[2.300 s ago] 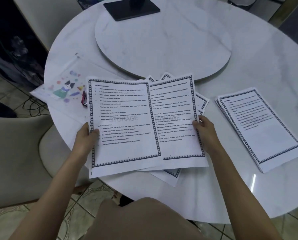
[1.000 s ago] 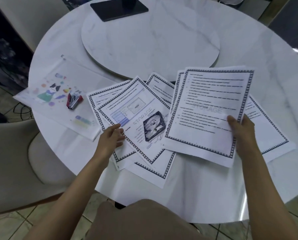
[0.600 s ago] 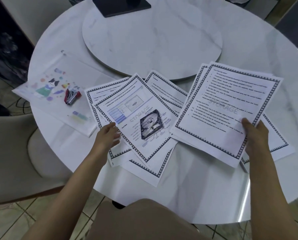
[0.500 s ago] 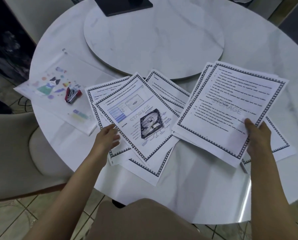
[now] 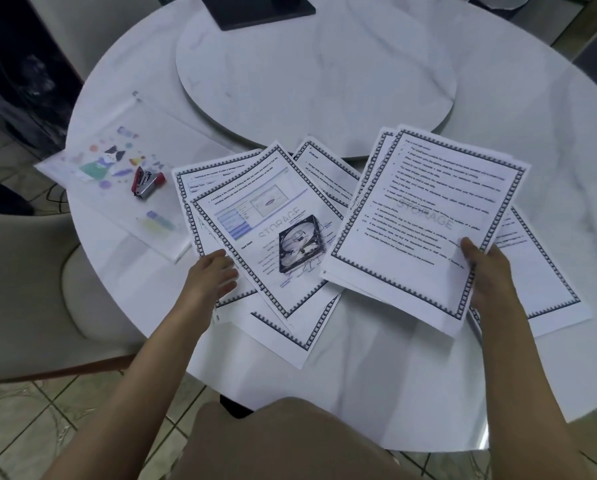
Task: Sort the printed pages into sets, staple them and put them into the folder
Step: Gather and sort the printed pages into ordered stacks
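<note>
Several bordered printed pages lie fanned on the white round table, the top one showing a hard-disk picture. My left hand rests flat on the left edge of that fan, fingers spread. My right hand grips a small set of text pages by the lower right corner, held just above another stack of pages lying to the right. A clear folder with a cartoon print lies at the left, and a red stapler sits on it.
A raised round turntable fills the table's middle, with a dark tablet on its far edge. A beige chair stands at the left. The table's near edge is close to my lap.
My right hand carried the text pages from the centre to the right, over the right stack. My left hand let go of them and came down on the fanned pages, uncovering the hard-disk page.
</note>
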Demonstrator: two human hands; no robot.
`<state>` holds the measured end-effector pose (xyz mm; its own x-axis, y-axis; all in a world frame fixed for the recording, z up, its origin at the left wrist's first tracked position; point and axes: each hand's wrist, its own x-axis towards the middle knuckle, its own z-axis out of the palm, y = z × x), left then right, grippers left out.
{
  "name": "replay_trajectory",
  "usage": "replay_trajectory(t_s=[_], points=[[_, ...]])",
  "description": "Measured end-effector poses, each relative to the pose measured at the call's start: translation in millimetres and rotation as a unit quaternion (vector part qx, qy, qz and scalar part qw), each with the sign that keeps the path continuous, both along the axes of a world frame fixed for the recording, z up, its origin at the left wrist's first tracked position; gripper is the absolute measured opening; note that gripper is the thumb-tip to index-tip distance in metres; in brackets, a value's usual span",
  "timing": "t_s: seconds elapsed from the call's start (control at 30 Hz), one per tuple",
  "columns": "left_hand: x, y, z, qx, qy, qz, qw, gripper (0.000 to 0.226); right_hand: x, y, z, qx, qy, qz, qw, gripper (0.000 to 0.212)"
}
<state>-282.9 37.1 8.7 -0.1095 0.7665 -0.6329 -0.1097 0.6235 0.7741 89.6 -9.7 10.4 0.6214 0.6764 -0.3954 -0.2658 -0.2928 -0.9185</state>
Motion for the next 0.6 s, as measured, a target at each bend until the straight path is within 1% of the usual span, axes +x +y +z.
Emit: replay_trajectory(t_s=[0.13,0.3,0.37,0.43,0.5,0.6], points=[[7,-4,3,0.015,0.031,-0.025,0.999,0.03,-32,8,-4,0.004,0.024,0.068,0.997,0.032],[11,-5,13,0.033,0.012,-0.087,0.996,0.029,-96,22,-5,0.011,0.048,0.184,0.982,0.027],[11,-4,14,0.025,0.027,-0.103,0.994,0.029,-118,27,-5,0.017,0.054,0.216,0.975,0.027],[7,-4,15,0.034,0.024,-0.082,0.996,0.028,-134,33,-3,0.026,0.06,0.229,0.971,0.022],[0,-4,16,0.067,0.013,-0.055,0.996,0.016,-143,37,-1,0.035,0.06,0.241,0.968,0.021],[-15,-4,17,0.085,0.001,-0.04,0.996,0.019,-152,40,2,0.043,0.052,0.264,0.962,0.029]])
